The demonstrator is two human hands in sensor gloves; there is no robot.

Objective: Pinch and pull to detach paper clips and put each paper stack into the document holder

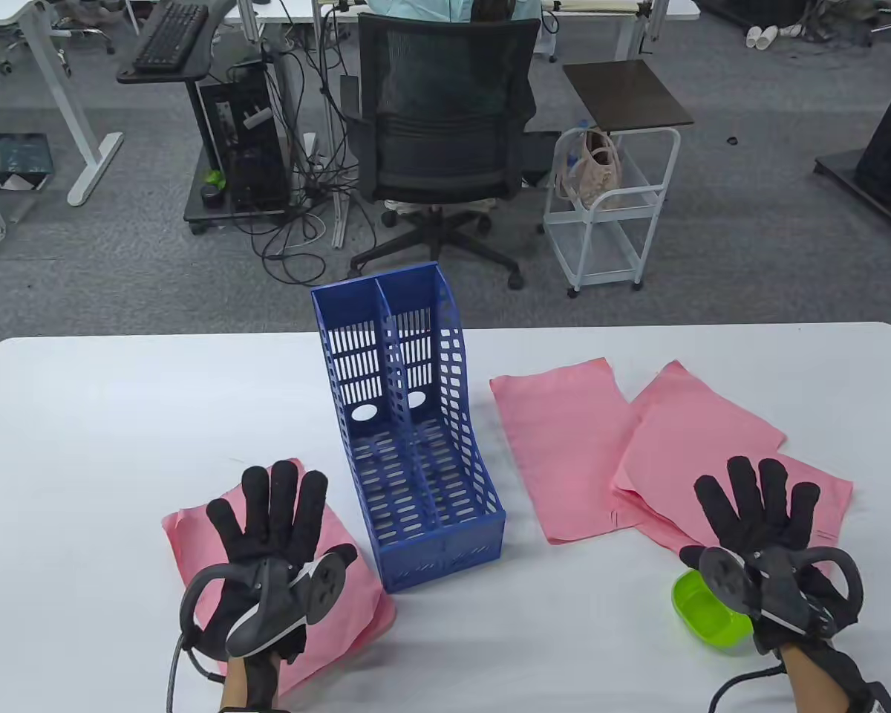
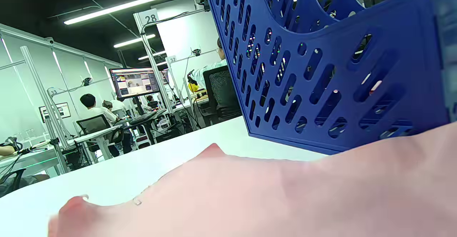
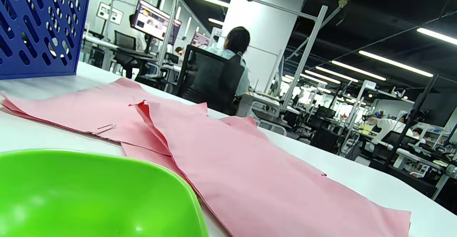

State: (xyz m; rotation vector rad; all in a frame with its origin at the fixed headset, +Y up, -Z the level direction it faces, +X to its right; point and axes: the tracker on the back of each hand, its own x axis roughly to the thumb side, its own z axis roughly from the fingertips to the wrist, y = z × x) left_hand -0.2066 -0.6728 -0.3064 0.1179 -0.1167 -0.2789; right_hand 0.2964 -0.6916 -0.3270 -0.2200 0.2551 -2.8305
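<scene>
The left hand (image 1: 271, 520) lies flat with fingers spread on a pink paper stack (image 1: 349, 579) near the tabletop's front-left corner, gripping nothing. Mid-table, the blue document holder (image 1: 408, 445) stands with both compartments bare, so no stack is filed yet. Right of it lie three more pink stacks (image 1: 564, 445), overlapping toward the right edge; one paper clip (image 3: 106, 127) shows, not yet pulled off. The right hand (image 1: 761, 512) hovers with fingers straight and spread, holding nothing, above the green dish (image 1: 702, 609) by the front edge. Nearly everything seems left.
</scene>
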